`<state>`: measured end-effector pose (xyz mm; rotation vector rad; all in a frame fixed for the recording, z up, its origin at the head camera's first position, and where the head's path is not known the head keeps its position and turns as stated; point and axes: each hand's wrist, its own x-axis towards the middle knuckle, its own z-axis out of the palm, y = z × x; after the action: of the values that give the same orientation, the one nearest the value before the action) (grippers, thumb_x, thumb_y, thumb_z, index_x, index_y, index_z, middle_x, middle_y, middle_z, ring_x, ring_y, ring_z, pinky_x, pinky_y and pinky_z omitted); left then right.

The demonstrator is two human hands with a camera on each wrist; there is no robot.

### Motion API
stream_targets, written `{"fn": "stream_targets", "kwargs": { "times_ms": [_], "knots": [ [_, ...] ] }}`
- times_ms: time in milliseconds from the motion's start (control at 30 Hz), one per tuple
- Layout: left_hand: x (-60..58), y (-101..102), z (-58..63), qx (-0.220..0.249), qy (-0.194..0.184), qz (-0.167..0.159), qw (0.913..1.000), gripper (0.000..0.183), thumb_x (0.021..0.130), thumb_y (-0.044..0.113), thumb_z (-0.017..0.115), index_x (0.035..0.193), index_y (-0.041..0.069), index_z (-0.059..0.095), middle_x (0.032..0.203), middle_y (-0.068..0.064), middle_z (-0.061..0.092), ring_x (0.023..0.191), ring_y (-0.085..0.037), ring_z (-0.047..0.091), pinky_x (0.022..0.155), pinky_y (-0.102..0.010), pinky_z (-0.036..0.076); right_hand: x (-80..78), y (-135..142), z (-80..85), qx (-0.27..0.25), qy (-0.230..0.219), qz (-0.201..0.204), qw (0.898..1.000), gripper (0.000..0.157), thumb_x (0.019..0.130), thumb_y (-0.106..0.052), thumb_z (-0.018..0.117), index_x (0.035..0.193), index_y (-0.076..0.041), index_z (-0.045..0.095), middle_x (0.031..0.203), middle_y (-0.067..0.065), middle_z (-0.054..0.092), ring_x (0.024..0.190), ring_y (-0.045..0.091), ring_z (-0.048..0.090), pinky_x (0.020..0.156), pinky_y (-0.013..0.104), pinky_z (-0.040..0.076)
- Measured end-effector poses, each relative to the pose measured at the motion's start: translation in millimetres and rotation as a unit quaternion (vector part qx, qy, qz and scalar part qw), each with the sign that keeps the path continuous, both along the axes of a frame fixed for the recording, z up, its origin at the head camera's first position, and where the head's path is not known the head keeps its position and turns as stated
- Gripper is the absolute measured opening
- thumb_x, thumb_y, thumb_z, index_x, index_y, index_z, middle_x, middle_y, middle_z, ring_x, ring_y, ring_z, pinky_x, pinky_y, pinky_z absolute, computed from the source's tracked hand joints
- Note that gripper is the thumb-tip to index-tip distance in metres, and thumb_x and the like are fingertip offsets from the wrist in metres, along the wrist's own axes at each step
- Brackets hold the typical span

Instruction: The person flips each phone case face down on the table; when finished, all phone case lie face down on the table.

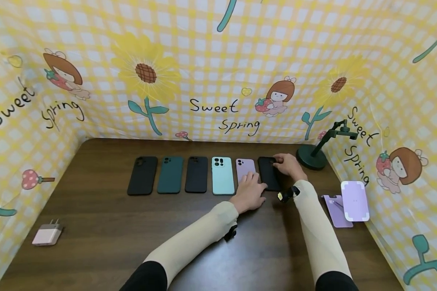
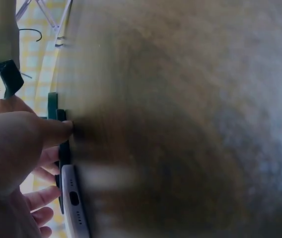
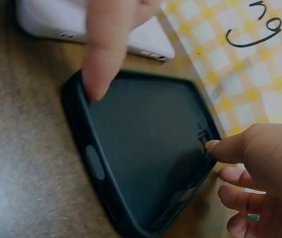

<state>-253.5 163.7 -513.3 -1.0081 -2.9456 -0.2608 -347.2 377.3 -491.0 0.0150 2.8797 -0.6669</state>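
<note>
A black phone case (image 1: 268, 174) lies inside-up at the right end of a row on the wooden table. My right hand (image 1: 288, 165) pinches its far edge by the camera cutout, as the right wrist view shows with the thumb (image 3: 225, 148) at the opening. At the near corner of the case, a straight finger (image 3: 101, 64) of my left hand (image 1: 248, 192) touches its inside. The left hand's other fingers reach over a lilac phone case (image 1: 245, 164), partly hiding it. In the left wrist view, the lilac case's bottom edge (image 2: 74, 198) shows a charging-port cutout.
Leftward stand pale turquoise (image 1: 223, 178), dark blue (image 1: 196, 178), teal (image 1: 170, 178) and black (image 1: 142, 178) phone cases, camera ends away. A green stand (image 1: 311, 157) and a lilac stand (image 1: 355, 201) are at right; a white charger (image 1: 47, 234) lies at left. Patterned cloth walls surround the table.
</note>
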Motion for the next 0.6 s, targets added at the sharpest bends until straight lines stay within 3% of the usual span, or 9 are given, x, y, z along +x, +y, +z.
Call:
{"fn": "stream_targets", "kwargs": {
  "times_ms": [167, 267, 433, 600],
  "knots": [
    [0.1, 6.9, -5.8, 0.011, 0.031, 0.001, 0.9995, 0.011, 0.100, 0.040, 0.065, 0.101, 0.033, 0.072, 0.117, 0.000, 0.055, 0.106, -0.021, 0.039, 0.092, -0.035, 0.031, 4.7, 0.5, -1.9, 0.017, 0.010, -0.011, 1.000, 0.031, 0.103, -0.025, 0.060, 0.127, -0.007, 0.069, 0.127, 0.020, 0.068, 0.114, 0.037, 0.064, 0.094, 0.052, 0.051],
    [2.2, 10.2, -7.9, 0.016, 0.050, -0.004, 0.9986, 0.015, 0.103, 0.036, 0.061, 0.090, 0.032, 0.067, 0.110, 0.002, 0.053, 0.103, -0.021, 0.038, 0.091, -0.036, 0.029, 8.4, 3.8, 0.5, 0.027, 0.011, -0.017, 0.999, 0.027, 0.103, -0.026, 0.060, 0.117, -0.007, 0.072, 0.118, 0.018, 0.071, 0.100, 0.032, 0.066, 0.082, 0.046, 0.051],
    [6.9, 5.1, -3.9, 0.029, 0.055, -0.012, 0.9980, 0.012, 0.106, 0.033, 0.056, 0.099, 0.031, 0.065, 0.105, 0.002, 0.054, 0.100, -0.020, 0.037, 0.089, -0.035, 0.028, 12.4, 4.7, 12.7, -0.009, 0.018, -0.008, 1.000, 0.026, 0.104, -0.025, 0.058, 0.117, -0.006, 0.070, 0.114, 0.017, 0.074, 0.081, 0.022, 0.071, 0.073, 0.035, 0.052],
    [8.6, -15.8, 4.7, 0.076, 0.066, -0.018, 0.9948, 0.010, 0.105, 0.035, 0.057, 0.104, 0.027, 0.062, 0.100, 0.004, 0.058, 0.099, -0.018, 0.041, 0.088, -0.032, 0.033, 11.8, -1.8, 29.6, -0.075, 0.036, 0.018, 0.996, 0.026, 0.106, -0.026, 0.058, 0.119, -0.005, 0.068, 0.103, 0.018, 0.077, 0.069, 0.020, 0.069, 0.070, 0.032, 0.051]
  ]
}}
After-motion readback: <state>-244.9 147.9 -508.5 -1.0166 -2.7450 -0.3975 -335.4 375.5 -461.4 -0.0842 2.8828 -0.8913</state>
